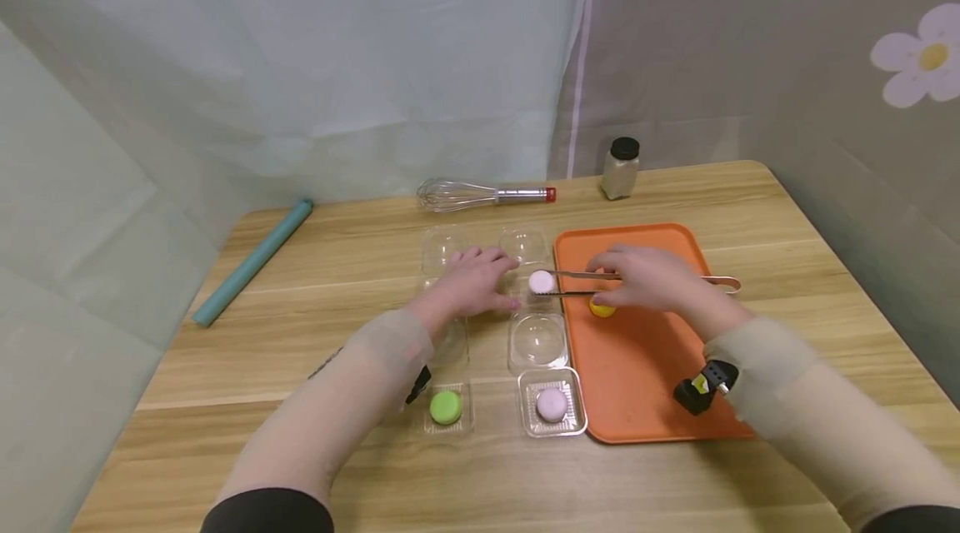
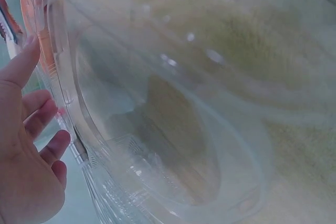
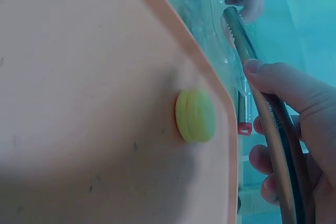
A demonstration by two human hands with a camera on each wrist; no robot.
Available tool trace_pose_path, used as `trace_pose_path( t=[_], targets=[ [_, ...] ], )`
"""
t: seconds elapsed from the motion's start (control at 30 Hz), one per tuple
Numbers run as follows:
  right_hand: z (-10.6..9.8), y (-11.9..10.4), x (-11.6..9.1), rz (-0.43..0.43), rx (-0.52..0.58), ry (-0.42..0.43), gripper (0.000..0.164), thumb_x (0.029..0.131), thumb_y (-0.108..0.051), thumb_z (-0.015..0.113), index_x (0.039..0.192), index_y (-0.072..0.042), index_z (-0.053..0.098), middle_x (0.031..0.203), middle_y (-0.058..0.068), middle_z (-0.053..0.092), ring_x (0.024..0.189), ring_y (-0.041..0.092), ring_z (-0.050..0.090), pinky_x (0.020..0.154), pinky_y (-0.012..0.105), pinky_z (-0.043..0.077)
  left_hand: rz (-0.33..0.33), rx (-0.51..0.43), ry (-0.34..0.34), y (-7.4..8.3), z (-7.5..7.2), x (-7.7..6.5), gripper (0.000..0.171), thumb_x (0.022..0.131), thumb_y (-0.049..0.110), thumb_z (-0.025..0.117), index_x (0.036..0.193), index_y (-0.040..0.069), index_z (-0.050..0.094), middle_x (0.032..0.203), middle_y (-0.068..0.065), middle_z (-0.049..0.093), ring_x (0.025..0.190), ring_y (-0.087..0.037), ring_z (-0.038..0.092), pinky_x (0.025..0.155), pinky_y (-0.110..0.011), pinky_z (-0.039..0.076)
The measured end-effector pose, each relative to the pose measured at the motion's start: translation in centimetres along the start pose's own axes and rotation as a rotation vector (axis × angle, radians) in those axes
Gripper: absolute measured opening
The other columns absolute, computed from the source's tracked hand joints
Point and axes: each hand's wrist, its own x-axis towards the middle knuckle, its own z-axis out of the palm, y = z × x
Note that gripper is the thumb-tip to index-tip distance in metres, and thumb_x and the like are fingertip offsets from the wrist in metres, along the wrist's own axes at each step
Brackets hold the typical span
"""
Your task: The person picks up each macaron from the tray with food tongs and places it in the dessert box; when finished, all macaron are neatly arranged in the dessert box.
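My right hand (image 1: 648, 279) holds metal tongs (image 3: 275, 129), its thumb on one arm and its fingers curled round the other. Between the toothed tips is a pale pink macaron (image 1: 541, 282), over a clear plastic box left of the orange tray (image 1: 637, 383). A yellow macaron (image 3: 195, 116) lies on this tray, under the right hand. My left hand (image 1: 472, 283), fingers spread and slightly bent, is just left of the pink macaron, among the clear boxes, holding nothing. Nearest the front, a lilac macaron (image 1: 552, 405) and a green macaron (image 1: 446, 407) each sit in a clear box.
Clear plastic boxes (image 1: 538, 340) with domed lids stand in two columns left of the tray. Behind them lies a wire whisk (image 1: 517, 196), and a black-lidded jar (image 1: 621, 171) stands at the back. A teal roll (image 1: 255, 262) lies along the table's left side.
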Motion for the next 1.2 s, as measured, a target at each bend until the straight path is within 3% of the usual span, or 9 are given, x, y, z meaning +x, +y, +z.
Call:
trace_pose_path(
  t=[0.27, 0.7, 1.03, 1.2],
  targets=[
    [0.2, -1.0, 1.3, -0.009, -0.022, -0.050, 0.037, 0.079, -0.034, 0.073, 0.110, -0.016, 0.066, 0.104, 0.002, 0.062, 0.087, 0.020, 0.059, 0.072, 0.042, 0.047, -0.001, -0.008, -0.001, 0.1, 0.0, 0.0, 0.076, 0.080, 0.056, 0.064, 0.142, 0.019, 0.040, 0.144, -0.004, 0.038, 0.127, -0.028, 0.034, 0.100, -0.045, 0.027],
    [0.0, -2.4, 2.1, 0.027, -0.110, -0.083, 0.038, 0.077, -0.038, 0.073, 0.109, -0.018, 0.065, 0.103, 0.001, 0.060, 0.084, 0.019, 0.059, 0.066, 0.042, 0.048, 0.010, 0.007, 0.010, 0.1, 0.1, 0.1, 0.074, 0.079, 0.056, 0.064, 0.140, 0.020, 0.043, 0.141, -0.002, 0.040, 0.122, -0.027, 0.037, 0.095, -0.041, 0.030],
    [-0.6, -3.2, 2.6, 0.040, -0.208, -0.134, 0.035, 0.078, -0.037, 0.073, 0.108, -0.021, 0.064, 0.097, -0.001, 0.057, 0.071, 0.017, 0.056, 0.058, 0.038, 0.047, 0.006, 0.009, 0.005, 0.3, 0.1, 0.3, 0.075, 0.079, 0.057, 0.064, 0.140, 0.020, 0.042, 0.143, -0.002, 0.039, 0.125, -0.029, 0.035, 0.101, -0.048, 0.024],
    [-1.0, -3.4, 2.7, 0.046, -0.263, -0.168, 0.038, 0.078, -0.039, 0.073, 0.110, -0.021, 0.064, 0.099, -0.001, 0.056, 0.067, 0.017, 0.055, 0.055, 0.038, 0.046, 0.006, 0.010, 0.007, 0.4, 0.0, 0.3, 0.075, 0.079, 0.057, 0.064, 0.140, 0.020, 0.043, 0.142, -0.001, 0.040, 0.122, -0.026, 0.037, 0.097, -0.043, 0.028]
  ],
)
